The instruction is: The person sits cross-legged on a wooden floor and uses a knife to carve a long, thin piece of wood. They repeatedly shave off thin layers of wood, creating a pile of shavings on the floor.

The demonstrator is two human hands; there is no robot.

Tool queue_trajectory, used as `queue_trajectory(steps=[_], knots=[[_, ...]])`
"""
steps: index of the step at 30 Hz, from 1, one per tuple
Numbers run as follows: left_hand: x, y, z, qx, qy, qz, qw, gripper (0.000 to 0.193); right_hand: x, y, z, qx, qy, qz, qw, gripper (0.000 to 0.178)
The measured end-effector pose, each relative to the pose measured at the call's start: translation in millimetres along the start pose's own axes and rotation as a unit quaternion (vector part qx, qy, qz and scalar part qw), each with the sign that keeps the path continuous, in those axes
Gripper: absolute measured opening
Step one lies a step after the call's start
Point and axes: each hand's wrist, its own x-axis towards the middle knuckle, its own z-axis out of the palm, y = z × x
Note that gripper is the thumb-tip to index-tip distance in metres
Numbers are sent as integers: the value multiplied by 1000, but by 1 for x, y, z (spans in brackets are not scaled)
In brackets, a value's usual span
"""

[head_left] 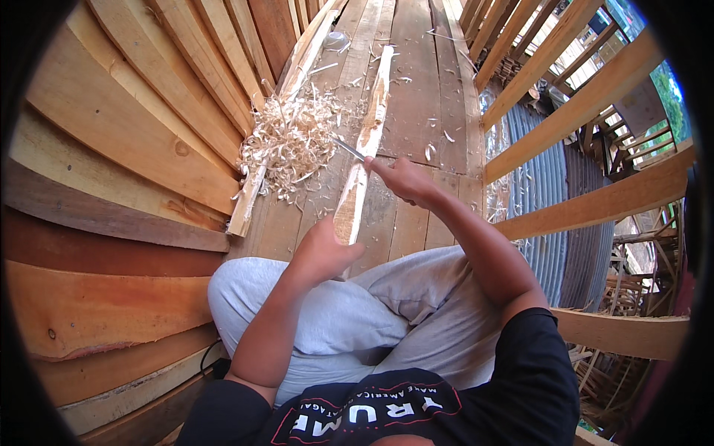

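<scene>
While our left fingers (pixel 345 256) grip the stick (pixel 370 135) and right fingers (pixel 381 172) the knife (pixel 348 149), shavings (pixel 290 141) lie heaped, but brown patches (pixel 378 104) seem unshaved.

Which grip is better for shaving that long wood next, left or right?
Probably the right grip: it holds the knife at the long wood. The left grip is holding the wood's near end.

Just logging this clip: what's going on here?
A seated person's left hand grips the near end of a long wooden stick. The right hand holds a knife, its blade across the stick. Curly shavings lie heaped to the left on the plank floor.
</scene>
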Motion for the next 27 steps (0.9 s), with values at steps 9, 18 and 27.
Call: queue_trajectory(steps=[9, 18, 27], knots=[[4, -5, 0, -25, -16, 2, 1000, 32, 1, 8, 2, -27, 63, -92, 993, 74], [0, 1, -3, 29, -1, -22, 999, 46, -3, 3, 8, -162, 123, -109, 973, 79], [0, 2, -4, 18, -16, -31, 999, 48, -4, -2, 3, 138, -79, 36, 987, 67]])
